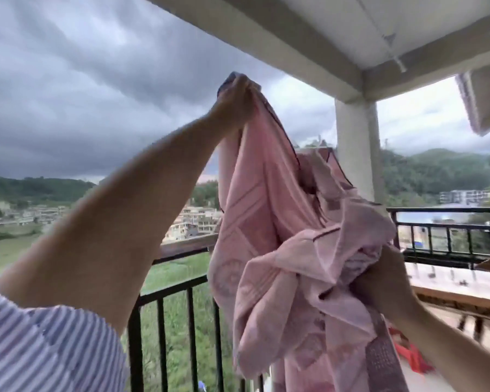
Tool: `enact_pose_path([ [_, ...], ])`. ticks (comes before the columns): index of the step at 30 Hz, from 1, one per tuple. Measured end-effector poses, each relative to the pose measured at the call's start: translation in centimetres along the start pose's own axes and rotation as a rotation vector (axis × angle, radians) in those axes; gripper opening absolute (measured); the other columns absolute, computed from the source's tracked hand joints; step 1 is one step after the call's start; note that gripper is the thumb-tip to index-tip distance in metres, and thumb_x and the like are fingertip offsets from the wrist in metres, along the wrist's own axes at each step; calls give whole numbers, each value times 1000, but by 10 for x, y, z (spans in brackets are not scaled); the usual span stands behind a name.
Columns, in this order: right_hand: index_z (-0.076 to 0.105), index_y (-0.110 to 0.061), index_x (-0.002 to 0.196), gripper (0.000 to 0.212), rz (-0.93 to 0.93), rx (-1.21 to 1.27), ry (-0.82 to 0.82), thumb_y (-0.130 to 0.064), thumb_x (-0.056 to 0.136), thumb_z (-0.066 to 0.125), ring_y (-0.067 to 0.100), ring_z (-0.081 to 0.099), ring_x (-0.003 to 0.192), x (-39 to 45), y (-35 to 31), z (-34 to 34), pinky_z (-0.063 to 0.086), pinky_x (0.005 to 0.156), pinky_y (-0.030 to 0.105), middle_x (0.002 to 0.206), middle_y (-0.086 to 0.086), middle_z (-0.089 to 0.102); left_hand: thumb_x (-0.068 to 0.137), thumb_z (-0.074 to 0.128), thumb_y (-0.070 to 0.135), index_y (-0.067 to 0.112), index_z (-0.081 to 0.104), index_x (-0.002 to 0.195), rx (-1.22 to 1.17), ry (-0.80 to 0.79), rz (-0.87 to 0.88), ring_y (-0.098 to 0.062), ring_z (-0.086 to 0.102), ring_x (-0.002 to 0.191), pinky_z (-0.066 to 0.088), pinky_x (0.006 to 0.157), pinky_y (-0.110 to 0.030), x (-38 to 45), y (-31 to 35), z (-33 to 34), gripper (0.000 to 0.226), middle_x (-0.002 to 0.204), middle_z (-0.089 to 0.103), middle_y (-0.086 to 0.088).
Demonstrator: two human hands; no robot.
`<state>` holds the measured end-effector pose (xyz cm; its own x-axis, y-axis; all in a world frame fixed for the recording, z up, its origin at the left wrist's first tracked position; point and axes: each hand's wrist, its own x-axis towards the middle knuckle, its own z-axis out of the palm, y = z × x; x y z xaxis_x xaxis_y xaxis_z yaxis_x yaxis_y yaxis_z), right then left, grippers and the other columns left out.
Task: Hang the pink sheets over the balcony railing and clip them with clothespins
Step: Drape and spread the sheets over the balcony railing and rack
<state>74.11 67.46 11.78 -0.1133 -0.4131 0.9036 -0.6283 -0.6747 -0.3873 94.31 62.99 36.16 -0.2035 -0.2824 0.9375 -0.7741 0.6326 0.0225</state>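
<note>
A pink patterned sheet (269, 222) with a dark edge hangs bunched in the air in front of the balcony railing (187, 246). My left hand (238, 100) is raised high and grips its top corner. Lower right, my right hand (379, 275) clutches a crumpled bundle of the same sheet at about railing height. The sheet hides the railing behind it. No clothespins can be seen.
The black metal railing with a wooden top rail runs left to right and continues past a white pillar (357, 148). Something red (410, 355) lies low at the right. A ceiling beam (266, 32) is overhead. Fields and buildings lie far below.
</note>
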Motion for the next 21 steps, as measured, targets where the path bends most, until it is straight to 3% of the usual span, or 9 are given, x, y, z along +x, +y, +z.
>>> enact_pose_path([
  [2,45,-28,52,16,36,168,39,-43,53,42,-26,49,51,10,-31,34,31,46,-4,33,-19,43,83,34,4,-11,45,116,15,16,-18,-36,49,115,44,94,-30,42,-24,-35,38,122,49,-31],
  [4,39,-33,51,12,37,277,109,-44,49,40,-28,45,49,26,-67,71,31,46,-6,48,-26,41,88,34,3,-10,30,130,3,11,-91,-41,52,109,49,90,-35,71,-50,-71,44,128,43,-36],
  [6,52,-26,55,21,-2,349,114,-45,53,42,-20,49,54,47,-103,111,33,50,-1,59,-17,52,89,35,-3,-18,15,131,8,10,-110,-38,56,98,50,71,-23,75,-78,-99,49,130,38,-39],
  [7,61,-16,62,34,-31,370,108,-44,57,43,-14,51,62,59,-124,129,33,52,3,66,-10,58,88,37,-4,-19,14,131,35,15,-114,-40,53,103,48,70,-25,69,-95,-111,51,130,37,-39],
  [9,65,-6,75,32,-107,385,89,-32,64,50,6,57,75,79,-160,168,36,61,16,79,-2,63,83,41,-2,-9,15,136,168,15,-116,-43,40,120,44,89,-41,45,-134,-135,59,133,34,-33],
  [10,65,-6,77,23,-143,387,55,-22,66,53,12,59,81,85,-176,186,39,64,22,84,2,66,81,42,1,-3,16,138,258,5,-114,-42,33,126,37,99,-48,29,-154,-148,62,137,31,-29],
  [12,65,-2,87,28,-199,381,-36,-9,63,52,23,61,93,88,-201,217,46,75,31,95,12,69,81,45,4,3,13,140,406,-55,-141,-34,21,136,15,112,-50,1,-190,-179,67,146,22,-24],
  [16,64,1,98,41,-258,368,-31,-5,60,52,19,56,96,73,-223,253,36,79,14,99,12,64,84,46,7,5,-4,143,669,-189,-242,-19,7,143,-4,115,-44,-44,-248,-238,77,154,5,-13],
  [21,60,0,111,58,-279,387,-54,22,57,62,12,53,99,54,-223,249,30,86,-7,103,1,54,81,51,10,13,9,143,938,-503,-290,-15,-4,143,-2,115,-44,-117,-263,-269,75,156,4,-6],
])
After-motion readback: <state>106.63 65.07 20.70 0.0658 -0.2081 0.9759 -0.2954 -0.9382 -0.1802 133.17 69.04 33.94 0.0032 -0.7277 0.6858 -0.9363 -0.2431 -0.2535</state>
